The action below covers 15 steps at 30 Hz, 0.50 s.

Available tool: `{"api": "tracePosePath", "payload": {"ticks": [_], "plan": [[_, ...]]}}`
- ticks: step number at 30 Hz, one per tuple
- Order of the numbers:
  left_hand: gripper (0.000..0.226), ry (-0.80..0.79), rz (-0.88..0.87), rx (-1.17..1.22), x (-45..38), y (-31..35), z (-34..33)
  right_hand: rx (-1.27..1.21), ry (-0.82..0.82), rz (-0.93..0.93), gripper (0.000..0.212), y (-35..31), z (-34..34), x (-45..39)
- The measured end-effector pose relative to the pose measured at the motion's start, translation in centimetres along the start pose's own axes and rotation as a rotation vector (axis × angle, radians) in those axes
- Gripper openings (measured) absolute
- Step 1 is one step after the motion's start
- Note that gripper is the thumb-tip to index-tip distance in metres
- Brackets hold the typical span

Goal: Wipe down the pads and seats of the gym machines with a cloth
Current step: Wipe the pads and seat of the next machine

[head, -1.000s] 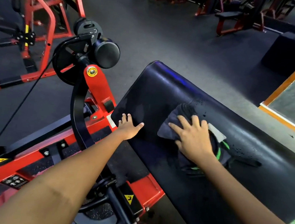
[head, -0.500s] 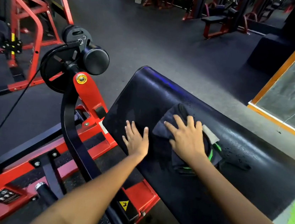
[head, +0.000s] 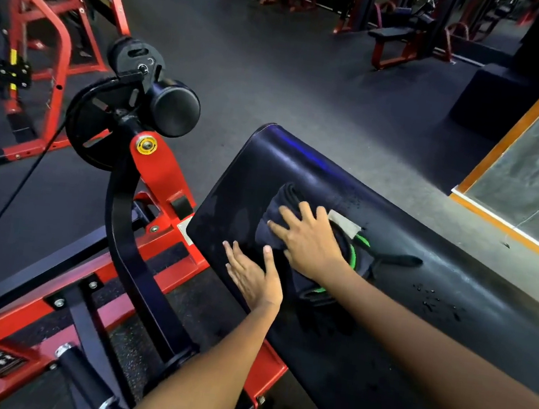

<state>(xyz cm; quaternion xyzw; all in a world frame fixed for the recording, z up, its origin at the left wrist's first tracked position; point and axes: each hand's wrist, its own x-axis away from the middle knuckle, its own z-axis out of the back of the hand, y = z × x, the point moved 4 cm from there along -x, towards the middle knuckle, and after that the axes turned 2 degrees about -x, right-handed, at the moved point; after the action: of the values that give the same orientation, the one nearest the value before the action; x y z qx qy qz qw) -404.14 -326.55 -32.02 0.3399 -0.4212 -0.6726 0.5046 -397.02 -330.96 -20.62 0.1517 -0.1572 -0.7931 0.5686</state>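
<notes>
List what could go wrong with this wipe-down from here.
1. Water droplets sit on the black pad to the right of the cloth; the wipe may miss them.
2. The left hand lies flat on the pad, so it may smear the surface around it.
3. The right hand presses a bunched cloth; its white tag and green trim may drag.

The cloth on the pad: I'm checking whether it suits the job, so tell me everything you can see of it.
The cloth is dark, nearly black soft fabric with bright green trim and a pale rectangular tag at its far right edge. It lies bunched and folded on the sloping black pad, near the pad's left end. The right hand presses flat on it with fingers spread, hiding its middle. The left hand rests on the pad beside it; whether that hand touches the cloth cannot be told. Water droplets dot the pad to its right.
</notes>
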Motion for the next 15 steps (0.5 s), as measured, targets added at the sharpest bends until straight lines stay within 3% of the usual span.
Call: {"api": "tracePosePath", "payload": {"ticks": [3,7,11,15], "plan": [[0.12,0.021,-0.027,0.034,0.1,0.0,0.0,-0.012,-0.016,0.089,0.05,1.7,0.7,-1.2],[0.126,0.012,-0.046,0.029,0.0,-0.1,-0.1,0.009,0.003,-0.094,0.047,1.4,1.1,-4.9],[0.122,0.021,-0.041,0.018,-0.1,-0.7,-0.3,-0.01,-0.091,0.165,0.041,-3.9,-0.5,-6.8],[0.121,0.009,-0.065,-0.014,0.0,-1.0,-0.5,-0.04,-0.057,0.202,0.042,-1.7,-0.2,-5.4]]}}
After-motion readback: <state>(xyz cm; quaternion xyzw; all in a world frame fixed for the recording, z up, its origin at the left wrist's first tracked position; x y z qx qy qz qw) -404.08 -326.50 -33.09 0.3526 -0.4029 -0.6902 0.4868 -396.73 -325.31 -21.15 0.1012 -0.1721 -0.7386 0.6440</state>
